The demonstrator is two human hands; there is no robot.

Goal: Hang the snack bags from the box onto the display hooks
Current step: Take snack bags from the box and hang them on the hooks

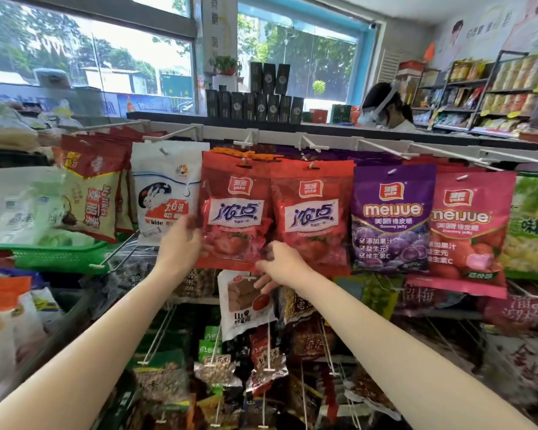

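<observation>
bag: red strawberry bag point(235, 209), centre of frame, hanging on a top-row hook point(244, 162).
left hand point(180, 243): fingers curled on the bag's left edge.
right hand point(281, 266): loosely bent at its lower right corner; grip unclear.
handling: likely light, crinkly, slippery; best held near the top hole.
room: neighbouring bags touch both sides; open space only toward the viewer.

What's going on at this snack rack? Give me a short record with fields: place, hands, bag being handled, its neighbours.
place: shop display rack with white hooks
left hand: touches the left edge of the red strawberry bag; grip unclear through blur
right hand: at that bag's lower right corner, fingers blurred
bag state: on its hook in the top row
neighbours: white rabbit bag to its left, second red bag to its right, then purple grape bag
</observation>
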